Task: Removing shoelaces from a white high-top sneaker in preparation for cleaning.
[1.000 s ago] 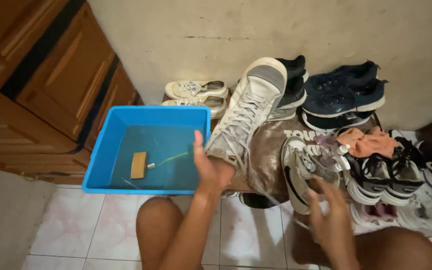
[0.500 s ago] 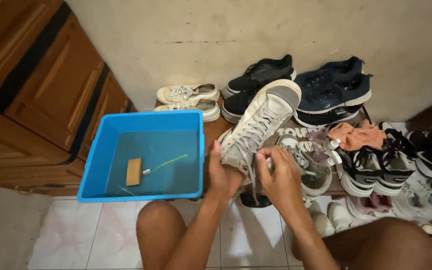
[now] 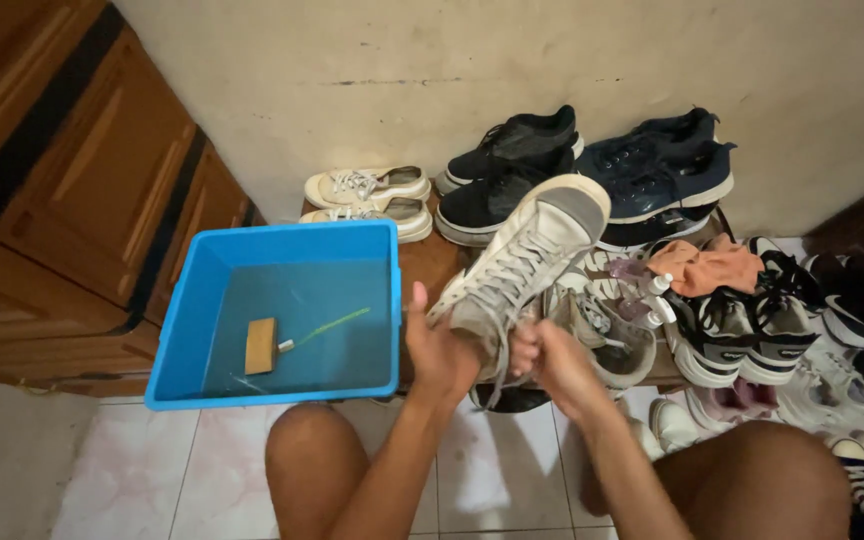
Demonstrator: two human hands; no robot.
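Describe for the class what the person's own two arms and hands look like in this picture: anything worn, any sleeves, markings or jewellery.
Both forearms are bare right to the bottom edge of the picture, with no sleeves in view. The left hand and the right hand wear no gloves. No watch, bracelet or ring can be seen on either, and no markings show. The knees below are bare too.

Both forearms enter from the lower edge, bare, converging toward frame centre. Left hand (image 3: pixel 439 352): thumb raised upright, palm turned inward, fingers wrapped out of sight around the far side of what it grips. Right hand (image 3: pixel 555 362): closed into a loose fist, knuckles facing up and left, wrist slightly bent. The two hands sit close together, almost touching. Bare knees flank the arms below.
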